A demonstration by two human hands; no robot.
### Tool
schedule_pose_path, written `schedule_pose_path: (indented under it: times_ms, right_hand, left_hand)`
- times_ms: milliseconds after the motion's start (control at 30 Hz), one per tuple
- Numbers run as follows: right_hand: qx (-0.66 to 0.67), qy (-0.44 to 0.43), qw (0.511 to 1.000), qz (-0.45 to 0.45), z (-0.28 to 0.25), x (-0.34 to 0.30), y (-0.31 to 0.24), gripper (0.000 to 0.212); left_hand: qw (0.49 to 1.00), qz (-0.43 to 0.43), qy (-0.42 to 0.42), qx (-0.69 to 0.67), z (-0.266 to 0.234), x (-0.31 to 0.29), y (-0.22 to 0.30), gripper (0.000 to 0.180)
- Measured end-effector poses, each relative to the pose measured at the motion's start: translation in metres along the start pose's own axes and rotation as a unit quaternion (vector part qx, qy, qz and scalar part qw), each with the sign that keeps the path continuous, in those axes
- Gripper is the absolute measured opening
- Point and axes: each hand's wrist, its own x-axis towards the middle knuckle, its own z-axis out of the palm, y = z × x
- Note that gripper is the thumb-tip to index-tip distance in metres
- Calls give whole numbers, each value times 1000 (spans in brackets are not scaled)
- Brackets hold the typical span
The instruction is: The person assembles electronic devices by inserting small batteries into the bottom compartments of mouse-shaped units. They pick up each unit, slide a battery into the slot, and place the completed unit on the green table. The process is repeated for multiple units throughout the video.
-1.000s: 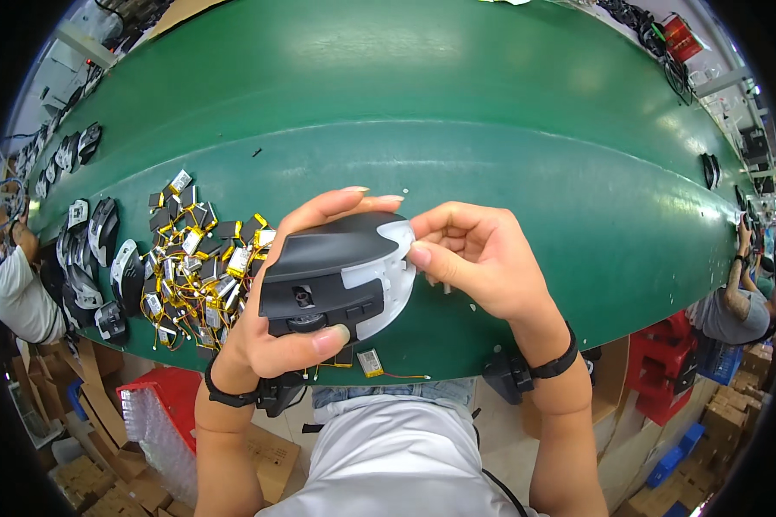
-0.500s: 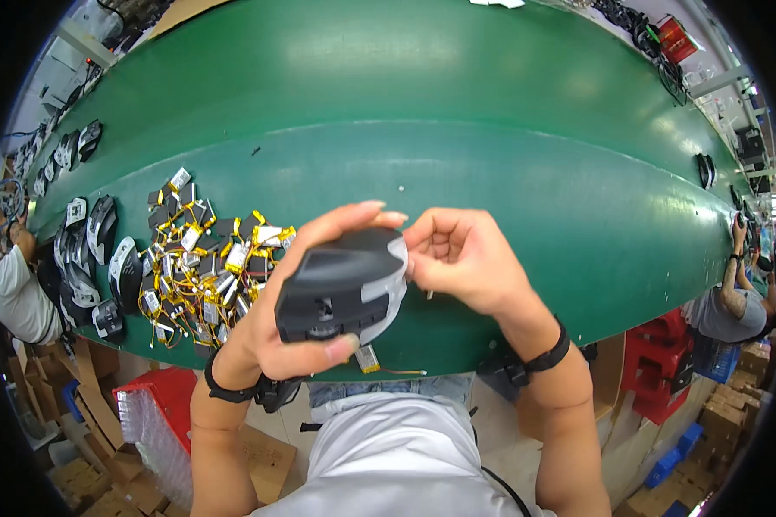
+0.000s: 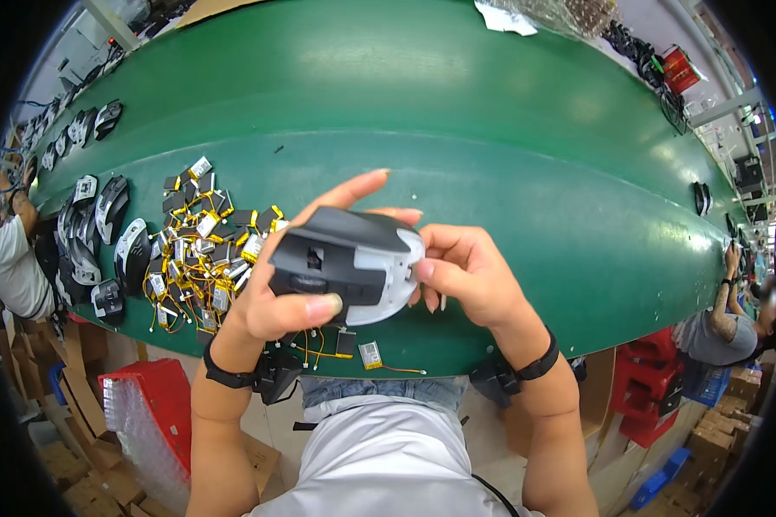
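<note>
Black and white, the mouse point(image 3: 341, 263) is held over the green surface point(image 3: 595, 224) in the left hand point(image 3: 263, 312), fingers wrapping its far side. The right hand point(image 3: 478, 284) has its thumb at the white end; whether it grips anything there, I cannot tell. A loose left hold could drop the mouse onto the nearby batteries point(image 3: 207, 252); careless pressing could crack its edge. Right fingers partly cover a pale stick point(image 3: 443, 302); the mouse's underside is hidden.

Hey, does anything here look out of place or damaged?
A silver battery lies near the front of the bench, right of the jumbled battery pile, so it looks stray. A dark scrap sits alone farther back. I see no clear damage on the held mouse.
</note>
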Motion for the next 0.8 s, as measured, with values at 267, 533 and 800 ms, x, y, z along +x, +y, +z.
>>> schedule_pose_path:
  times_ms: [267, 533, 800]
  right_hand:
    - [-8, 38, 999, -34, 12, -3, 5, 17]
    - [81, 29, 996, 26, 17, 1, 3, 23]
    - [7, 94, 984, -149, 8, -9, -16, 43]
  left_hand:
    - [999, -21, -25, 4, -5, -4, -5, 113]
    - [990, 79, 61, 96, 2, 3, -12, 109]
    - [976, 41, 173, -130, -17, 3, -4, 77]
